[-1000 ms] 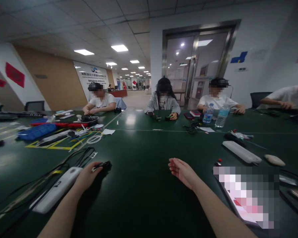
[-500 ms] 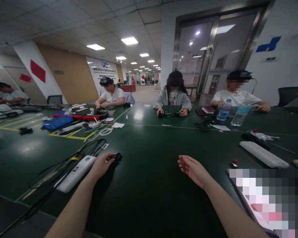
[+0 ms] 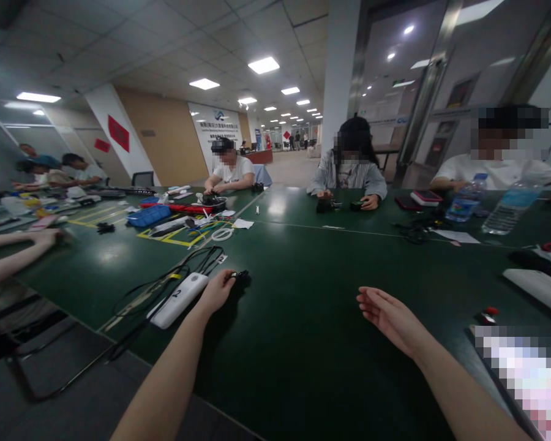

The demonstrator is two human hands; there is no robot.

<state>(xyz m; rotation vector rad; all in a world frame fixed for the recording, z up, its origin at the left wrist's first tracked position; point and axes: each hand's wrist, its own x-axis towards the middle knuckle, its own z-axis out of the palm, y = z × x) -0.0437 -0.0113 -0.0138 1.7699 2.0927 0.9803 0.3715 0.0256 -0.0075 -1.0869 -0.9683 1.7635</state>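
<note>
We join it at the green table (image 3: 298,349), and the left hand (image 3: 217,292) has the action: thumb and fingers pinch one small black item (image 3: 242,276), which pokes out past the fingertips, well in from the near edge. Is it touching the tabletop? I cannot tell! Across to the right hand (image 3: 390,315): relaxed, fingers loosely curled, palm turned inward, nothing visible in its grasp, well apart from its partner.

So the step in hand, as I read it, is a one-handed hold. What does a move from here call for? In my judgement, a secure pinch, because that piece looks small enough to slip.

Now the count! One white power strip (image 3: 179,300), marked 2, just beside the left hand, towards the near edge. At least one blue tray (image 3: 149,215) farther off, towards the far edge. Two plastic bottles (image 3: 466,197) near the far edge on the right. One white bar (image 3: 539,288) and one blurred-out screen (image 3: 523,380), both out beyond the right hand. And along the far edge, facing us, three seated co-workers (image 3: 346,174)!
</note>
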